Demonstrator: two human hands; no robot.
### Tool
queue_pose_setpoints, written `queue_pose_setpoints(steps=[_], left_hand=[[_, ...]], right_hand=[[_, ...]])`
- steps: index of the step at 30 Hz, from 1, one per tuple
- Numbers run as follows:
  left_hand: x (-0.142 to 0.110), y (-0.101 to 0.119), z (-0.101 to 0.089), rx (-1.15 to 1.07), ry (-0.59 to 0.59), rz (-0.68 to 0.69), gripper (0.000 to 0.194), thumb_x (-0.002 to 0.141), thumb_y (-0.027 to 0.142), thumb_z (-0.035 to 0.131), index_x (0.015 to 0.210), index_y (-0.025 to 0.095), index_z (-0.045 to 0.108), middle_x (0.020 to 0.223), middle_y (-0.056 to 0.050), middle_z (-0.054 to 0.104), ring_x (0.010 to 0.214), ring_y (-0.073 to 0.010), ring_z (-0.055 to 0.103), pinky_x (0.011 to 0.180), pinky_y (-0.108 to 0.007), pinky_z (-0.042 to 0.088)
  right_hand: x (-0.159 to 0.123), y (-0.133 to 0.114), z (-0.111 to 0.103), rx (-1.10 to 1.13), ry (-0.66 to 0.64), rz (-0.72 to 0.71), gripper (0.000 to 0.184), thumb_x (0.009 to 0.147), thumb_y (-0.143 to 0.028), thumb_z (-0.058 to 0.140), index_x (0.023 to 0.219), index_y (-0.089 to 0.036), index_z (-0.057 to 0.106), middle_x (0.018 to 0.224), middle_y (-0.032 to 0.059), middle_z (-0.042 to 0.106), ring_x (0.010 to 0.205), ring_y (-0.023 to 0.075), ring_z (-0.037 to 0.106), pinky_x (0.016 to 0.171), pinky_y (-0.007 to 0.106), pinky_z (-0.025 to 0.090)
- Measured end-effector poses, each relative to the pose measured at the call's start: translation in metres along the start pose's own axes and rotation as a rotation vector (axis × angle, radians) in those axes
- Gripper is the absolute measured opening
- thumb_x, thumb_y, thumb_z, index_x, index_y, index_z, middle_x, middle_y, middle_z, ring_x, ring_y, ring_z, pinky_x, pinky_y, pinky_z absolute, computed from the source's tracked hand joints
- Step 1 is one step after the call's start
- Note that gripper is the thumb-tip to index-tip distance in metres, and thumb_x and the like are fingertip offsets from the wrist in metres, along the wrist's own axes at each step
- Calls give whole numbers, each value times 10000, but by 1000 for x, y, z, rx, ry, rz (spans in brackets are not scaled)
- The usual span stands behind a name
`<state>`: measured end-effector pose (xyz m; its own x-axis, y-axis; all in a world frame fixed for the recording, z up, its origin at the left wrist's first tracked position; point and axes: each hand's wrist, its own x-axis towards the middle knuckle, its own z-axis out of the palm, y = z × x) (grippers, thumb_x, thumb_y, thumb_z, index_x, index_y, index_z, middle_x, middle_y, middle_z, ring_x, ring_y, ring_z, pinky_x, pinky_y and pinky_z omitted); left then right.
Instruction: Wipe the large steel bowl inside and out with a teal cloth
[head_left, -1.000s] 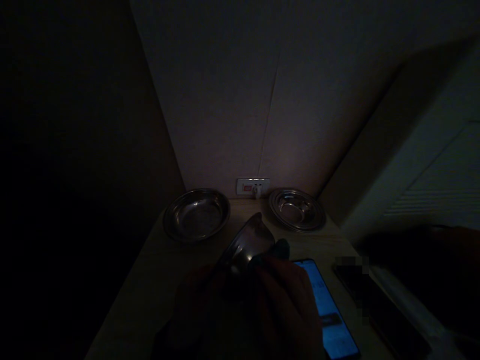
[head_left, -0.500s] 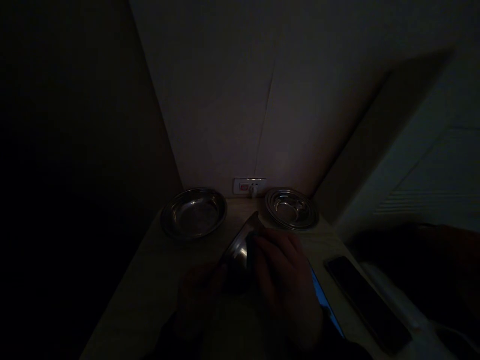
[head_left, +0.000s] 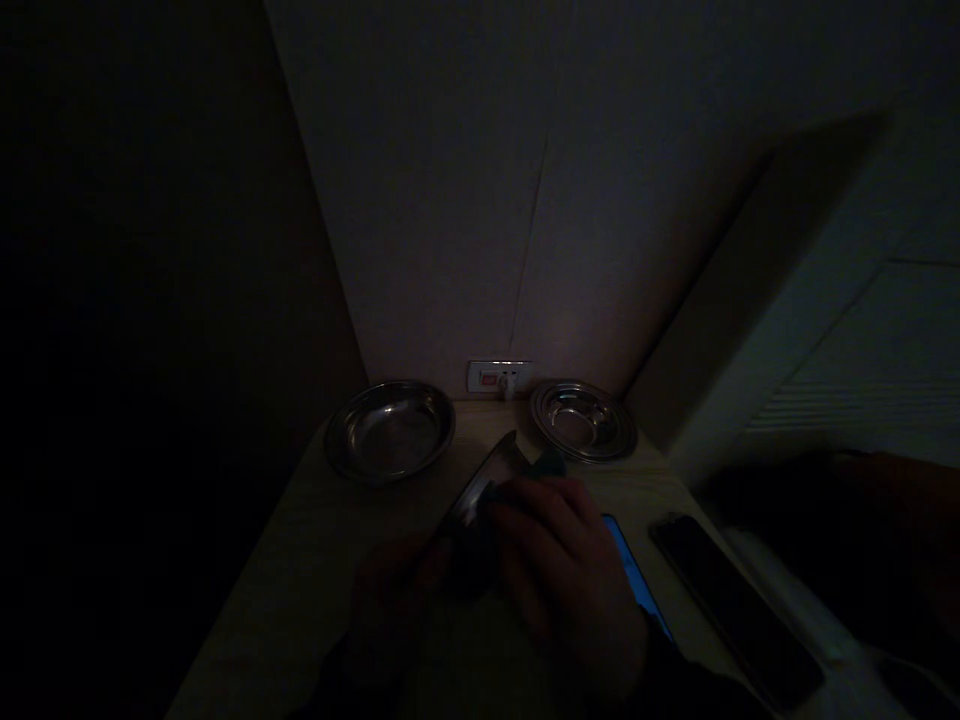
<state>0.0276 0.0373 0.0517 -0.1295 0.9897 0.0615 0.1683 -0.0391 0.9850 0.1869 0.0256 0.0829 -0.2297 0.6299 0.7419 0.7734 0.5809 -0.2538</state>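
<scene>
In the dim head view, my left hand (head_left: 394, 590) is closed on the rim of a shiny metal bowl (head_left: 487, 480), which is tilted on its side above the table. My right hand (head_left: 566, 560) presses a dark green cloth (head_left: 550, 464) against the bowl's outer surface; its fingers are bunched over the cloth. I cannot tell whether that piece is cloth or a sponge pad by its texture. The lower part of the bowl is lost in shadow between my hands.
A metal dish (head_left: 390, 435) stands at the back left of the wooden table (head_left: 300, 560), stacked metal plates (head_left: 583, 420) at the back right. A wall socket (head_left: 499, 377) holds a plug. A lit phone (head_left: 637, 585) and a dark phone (head_left: 735, 605) lie at the right.
My right hand has moved over the bowl's outside with the cloth, up and then slightly down. My left hand keeps its hold. The view has shifted slightly.
</scene>
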Motion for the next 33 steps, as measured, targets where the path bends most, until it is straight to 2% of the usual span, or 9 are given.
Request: queue_pose_setpoints(steps=[3, 6, 9, 13, 17, 20, 22, 28, 33], left_hand=[[2, -4, -2, 62, 61, 5, 341, 679, 459, 605, 478, 189, 660, 463, -20, 627, 449, -165, 560, 442, -252, 435], [5, -10, -3, 42, 90, 1, 350, 664, 488, 627, 503, 181, 669, 460, -22, 624, 444, -172, 564, 419, -253, 437], [7, -13, -3, -45, 128, -51, 364, 679, 521, 629, 587, 177, 700, 527, -32, 665, 509, -198, 614, 447, -262, 475], [10, -8, -3, -79, 136, -152, 369, 760, 506, 563, 759, 184, 744, 728, -69, 737, 710, -254, 686, 587, -318, 548], [11, -15, -10, -80, 94, -144, 338, 806, 447, 528, 863, 197, 748, 864, -95, 745, 812, -283, 689, 702, -380, 560], [10, -25, -16, -59, 115, -63, 319, 711, 358, 653, 984, 213, 732, 1050, -83, 723, 1033, -302, 636, 924, -405, 492], [9, -28, -17, -66, 119, -75, 330, 685, 322, 671, 993, 218, 728, 1082, -71, 716, 1094, -295, 609, 989, -401, 449], [9, -14, -4, -370, 113, -283, 345, 813, 402, 502, 926, 176, 736, 986, -74, 744, 970, -264, 671, 831, -383, 553], [4, -12, -3, -331, 171, -310, 259, 804, 335, 525, 847, 217, 753, 936, -42, 754, 983, -257, 667, 888, -377, 529]], right_hand=[[3, 15, 1, 77, 78, 174, 190, 867, -129, 539, 995, -168, 674, 1009, 87, 674, 913, 203, 601, 801, 356, 531], [-5, 21, 5, 182, 205, 342, 186, 880, -147, 539, 1004, -195, 670, 1028, 68, 667, 930, 165, 633, 794, 283, 539], [-18, 19, 7, 258, 269, 427, 190, 893, -178, 541, 1025, -242, 663, 1040, 31, 677, 945, 144, 646, 797, 243, 541], [-30, 20, 6, 255, 256, 478, 170, 895, -221, 553, 1015, -259, 667, 1029, 17, 691, 932, 146, 656, 806, 248, 546], [-40, 20, 8, 208, 206, 440, 172, 896, -245, 561, 1037, -246, 658, 1038, 34, 684, 940, 157, 654, 807, 264, 551], [-50, 15, 12, 166, 151, 372, 185, 898, -233, 560, 1063, -226, 643, 1059, 57, 665, 960, 165, 641, 808, 272, 551], [-57, 10, 16, 148, 104, 322, 201, 898, -214, 560, 1087, -211, 629, 1088, 72, 645, 985, 168, 624, 819, 279, 545], [-69, -8, 19, 82, -1, 149, 215, 904, -150, 539, 1108, -158, 607, 1102, 92, 611, 1032, 169, 574, 854, 275, 510], [-70, -18, 20, 38, -46, 66, 189, 909, -146, 524, 1068, -136, 625, 1082, 98, 623, 1005, 189, 563, 826, 305, 488]])
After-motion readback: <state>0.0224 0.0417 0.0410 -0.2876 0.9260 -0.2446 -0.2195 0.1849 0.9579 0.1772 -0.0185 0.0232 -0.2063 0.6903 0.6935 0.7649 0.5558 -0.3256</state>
